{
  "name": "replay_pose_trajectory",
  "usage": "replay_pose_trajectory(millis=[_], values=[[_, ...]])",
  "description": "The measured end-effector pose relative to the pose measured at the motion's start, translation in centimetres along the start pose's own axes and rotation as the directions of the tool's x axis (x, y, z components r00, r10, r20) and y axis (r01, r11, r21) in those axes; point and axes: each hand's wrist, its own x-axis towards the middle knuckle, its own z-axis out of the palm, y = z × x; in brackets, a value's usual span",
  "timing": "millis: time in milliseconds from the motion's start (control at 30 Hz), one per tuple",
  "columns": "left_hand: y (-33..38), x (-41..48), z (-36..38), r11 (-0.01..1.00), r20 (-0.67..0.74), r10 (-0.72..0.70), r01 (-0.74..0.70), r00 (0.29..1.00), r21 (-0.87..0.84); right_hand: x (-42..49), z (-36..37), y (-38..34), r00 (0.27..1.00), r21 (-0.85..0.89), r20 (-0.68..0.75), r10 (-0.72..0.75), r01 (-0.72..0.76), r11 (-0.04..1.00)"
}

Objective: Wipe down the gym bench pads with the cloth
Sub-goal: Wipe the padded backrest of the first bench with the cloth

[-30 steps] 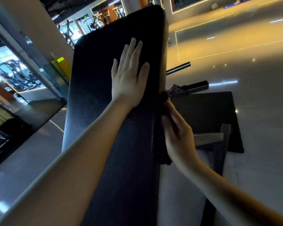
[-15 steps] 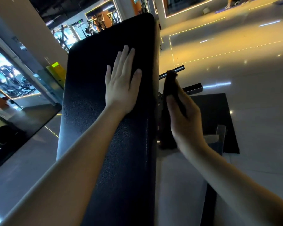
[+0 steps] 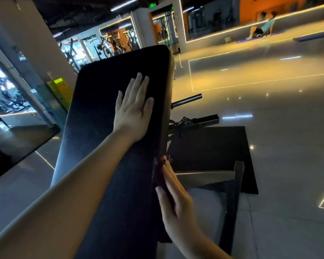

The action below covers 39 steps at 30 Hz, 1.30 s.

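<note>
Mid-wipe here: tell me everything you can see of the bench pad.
The pad is long and black with a grained, leather-like cover and rounded far corners, and it seems to slope up away from the camera. Its right side edge looks brownish in the light. The left hand lies flat on the top face near that edge, fingers straight. Lower down, the right hand presses a dark cloth against the side edge. A metal frame shows beneath on the right.
</note>
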Motion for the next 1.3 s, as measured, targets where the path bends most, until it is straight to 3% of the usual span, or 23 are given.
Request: replay_pose_trajectory(millis=[167,300,367,467,533,667,867,1067,1200,1300], values=[[1.1,0.0,-1.3,0.976,0.159,-0.117,0.084,0.98,0.2,-0.8,-2.2,-2.1,0.981,0.129,0.121,0.149,-0.164,0.978],[1.7,-1.4,-1.4,0.981,0.224,-0.169,0.143,0.96,0.131,2.8,-3.6,-4.6,0.961,0.326,-0.011,0.275,-0.257,0.91],[1.5,-3.4,-1.3,0.988,0.225,-0.141,0.123,0.964,0.092,5.4,-4.4,-5.6,0.962,0.369,-0.09,0.256,-0.207,0.906],[0.6,-7.5,-1.2,0.995,0.215,-0.085,0.072,0.973,0.069,9.6,-4.6,-5.7,0.973,0.276,-0.175,0.152,-0.1,0.956],[0.4,-10.3,-0.7,0.997,0.183,-0.073,0.069,0.98,0.029,11.7,-3.8,-5.3,0.968,0.173,-0.207,0.139,-0.104,0.979],[0.4,-13.1,0.8,0.995,0.062,-0.097,0.098,0.993,-0.012,11.8,-1.4,-2.8,0.989,-0.082,-0.134,0.054,-0.066,0.994],[0.3,-13.0,1.2,0.995,-0.014,-0.099,0.099,0.995,-0.007,3.0,-0.4,0.0,0.992,0.051,-0.021,0.123,-0.122,0.991],[0.4,-12.8,1.2,0.995,-0.011,-0.104,0.104,0.995,0.005,-4.2,-0.7,-0.3,0.99,-0.029,0.111,0.09,-0.087,0.996],[0.4,-13.1,1.1,0.995,-0.003,-0.103,0.103,0.995,-0.004,-3.7,-2.9,-2.4,0.946,0.136,0.199,0.254,-0.283,0.949],[0.3,-13.3,1.0,0.996,0.004,-0.094,0.094,0.996,-0.002,0.1,-4.5,-4.8,0.908,0.385,0.158,0.388,-0.419,0.822]])
